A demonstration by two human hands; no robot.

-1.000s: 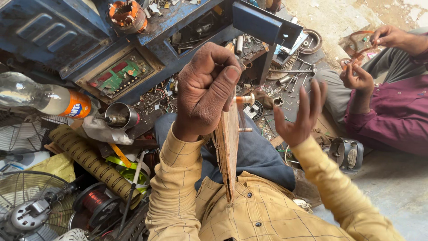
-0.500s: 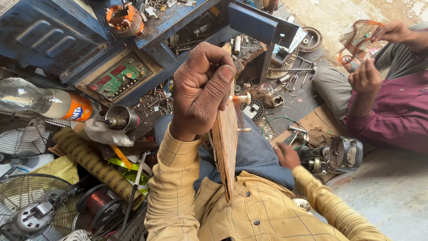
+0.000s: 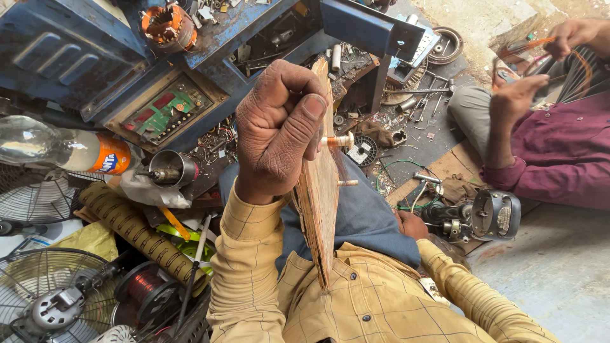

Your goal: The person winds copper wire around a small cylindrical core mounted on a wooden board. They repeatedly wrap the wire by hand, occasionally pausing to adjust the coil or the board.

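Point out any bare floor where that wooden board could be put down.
Bare concrete floor lies at lower right, between the motor part and the right sleeve. Left of the wooden board, the fan, copper spool and bottle crowd everything.

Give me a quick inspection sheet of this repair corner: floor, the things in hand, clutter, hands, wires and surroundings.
Surface: bare grey concrete floor, dusty.
Job's things: flat wooden board with small pegs, held edge-on and upright.
Clutter: blue metal casing with a green circuit board, plastic bottle with an orange label, wire fan guard, small metal parts.
Hands: left hand fisted on the board; right hand low by the knee, mostly hidden.
Cables: spool of copper wire; loose green wire on the floor.
Surroundings: another person in a maroon sleeve handles wire loops.
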